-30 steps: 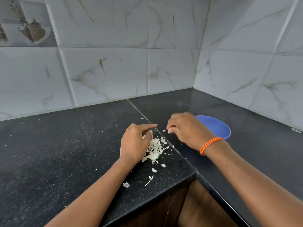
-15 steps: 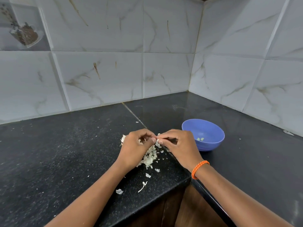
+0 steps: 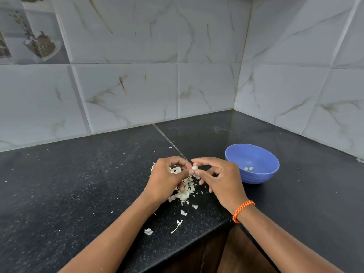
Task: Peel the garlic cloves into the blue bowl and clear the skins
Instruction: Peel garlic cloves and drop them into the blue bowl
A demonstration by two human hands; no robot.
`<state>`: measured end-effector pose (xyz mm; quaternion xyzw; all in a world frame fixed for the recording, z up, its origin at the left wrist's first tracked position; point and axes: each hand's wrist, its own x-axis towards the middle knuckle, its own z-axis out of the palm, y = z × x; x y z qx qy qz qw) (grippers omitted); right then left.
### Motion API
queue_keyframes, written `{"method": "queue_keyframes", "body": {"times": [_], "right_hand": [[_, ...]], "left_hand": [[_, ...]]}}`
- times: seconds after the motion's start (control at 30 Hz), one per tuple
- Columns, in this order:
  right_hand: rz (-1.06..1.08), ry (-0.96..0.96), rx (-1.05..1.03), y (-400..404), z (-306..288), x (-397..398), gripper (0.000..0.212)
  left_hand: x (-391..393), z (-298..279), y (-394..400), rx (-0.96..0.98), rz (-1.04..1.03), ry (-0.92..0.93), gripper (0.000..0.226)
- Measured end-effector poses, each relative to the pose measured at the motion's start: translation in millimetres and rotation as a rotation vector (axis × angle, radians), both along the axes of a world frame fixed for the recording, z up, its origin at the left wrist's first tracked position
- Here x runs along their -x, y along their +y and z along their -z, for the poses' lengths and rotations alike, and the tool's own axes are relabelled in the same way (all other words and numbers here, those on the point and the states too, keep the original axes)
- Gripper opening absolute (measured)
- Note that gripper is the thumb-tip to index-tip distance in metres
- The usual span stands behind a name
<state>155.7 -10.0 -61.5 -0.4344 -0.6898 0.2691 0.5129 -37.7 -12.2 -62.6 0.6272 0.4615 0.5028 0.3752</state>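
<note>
A small pale garlic clove point(image 3: 195, 167) is pinched between the fingertips of my left hand point(image 3: 167, 179) and my right hand point(image 3: 220, 179), a little above the black counter. Under the hands lies a pile of white garlic skins point(image 3: 185, 191), partly hidden by my left hand. A blue bowl point(image 3: 254, 164) stands just right of my right hand, and two peeled cloves point(image 3: 248, 168) lie inside it.
Loose skin bits point(image 3: 178, 225) lie scattered toward the counter's front edge point(image 3: 177, 251), which drops to a wooden cabinet. Marble-look tiled walls meet in a corner behind. An orange band point(image 3: 242, 210) is on my right wrist.
My right hand came back from the bowl side to meet my left hand, and both now pinch a clove above the skin pile. The view shifted, showing the whole bowl.
</note>
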Motion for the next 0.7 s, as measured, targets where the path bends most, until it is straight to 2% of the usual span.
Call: {"method": "queue_keyframes", "body": {"times": [0.13,0.23,0.5,0.7], "right_hand": [[-0.023,0.002,-0.011,-2.0,1.6,2.8,0.043],[-0.015,-0.015,-0.026,-0.2,2.9,2.1,0.046],[0.032,-0.151,-0.154,3.8,4.0,4.3,0.046],[0.043,-0.197,-0.234,1.6,4.7,6.9,0.041]], "left_hand": [[-0.2,-1.2,0.6,0.0,0.009,0.033,0.012],[-0.2,-1.1,-0.3,-0.002,0.017,0.052,0.015],[-2.5,-1.1,-1.4,-0.039,-0.049,0.09,0.016],[-2.4,0.6,0.3,-0.102,-0.027,0.14,0.017]]}}
